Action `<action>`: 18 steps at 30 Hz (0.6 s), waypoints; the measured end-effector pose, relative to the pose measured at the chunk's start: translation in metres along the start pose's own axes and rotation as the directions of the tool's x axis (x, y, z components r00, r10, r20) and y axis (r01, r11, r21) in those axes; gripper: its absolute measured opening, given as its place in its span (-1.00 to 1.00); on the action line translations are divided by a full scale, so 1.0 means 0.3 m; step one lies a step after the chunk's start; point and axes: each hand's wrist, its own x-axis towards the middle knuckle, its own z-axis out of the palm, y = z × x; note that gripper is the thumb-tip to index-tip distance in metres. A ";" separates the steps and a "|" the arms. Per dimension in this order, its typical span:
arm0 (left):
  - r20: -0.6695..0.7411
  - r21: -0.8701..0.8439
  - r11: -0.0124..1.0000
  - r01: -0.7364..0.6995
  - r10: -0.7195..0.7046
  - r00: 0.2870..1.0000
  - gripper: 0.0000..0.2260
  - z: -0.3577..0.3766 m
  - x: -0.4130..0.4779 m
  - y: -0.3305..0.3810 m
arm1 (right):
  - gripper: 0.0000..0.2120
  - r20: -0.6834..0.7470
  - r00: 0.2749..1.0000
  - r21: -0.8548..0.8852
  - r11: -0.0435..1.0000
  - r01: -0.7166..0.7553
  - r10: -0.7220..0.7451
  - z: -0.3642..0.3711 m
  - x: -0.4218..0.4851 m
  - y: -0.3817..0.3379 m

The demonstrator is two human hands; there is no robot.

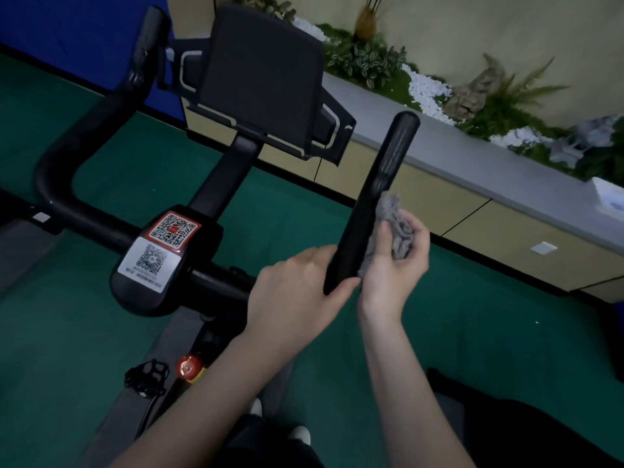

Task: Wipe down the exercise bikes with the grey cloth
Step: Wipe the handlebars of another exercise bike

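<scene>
A black exercise bike fills the view, its stem plate bearing two QR stickers and a dark screen above. The right handlebar grip points up and away. My left hand wraps around the lower end of that grip, thumb under it. My right hand holds the crumpled grey cloth and presses it against the right side of the grip. The left handlebar curves off at the left.
Green floor lies all round. A long low cabinet with a grey top and plants runs behind the bike. A red knob and a pedal show below the stem. Dark trousers and shoes sit at the bottom edge.
</scene>
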 end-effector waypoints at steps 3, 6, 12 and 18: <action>0.012 -0.015 1.000 0.015 -0.015 1.000 -0.57 -0.001 0.001 -0.002 | -0.78 0.179 0.962 -0.152 0.960 0.236 -0.207 -0.007 0.017 -0.011; 0.017 -0.017 1.000 0.007 -0.007 1.000 -0.59 -0.003 0.002 -0.004 | -0.72 0.483 0.815 -0.324 0.800 0.505 -0.318 -0.015 0.091 -0.047; 0.002 -0.028 1.000 0.005 -0.005 1.000 -0.57 -0.007 0.000 -0.007 | -0.72 0.909 0.405 -0.310 0.491 0.814 -0.097 0.013 0.226 -0.162; -0.006 -0.010 0.999 0.043 -0.043 0.999 -0.59 -0.002 -0.001 -0.005 | -0.79 0.950 0.039 -0.168 0.404 0.899 0.309 0.112 0.262 -0.241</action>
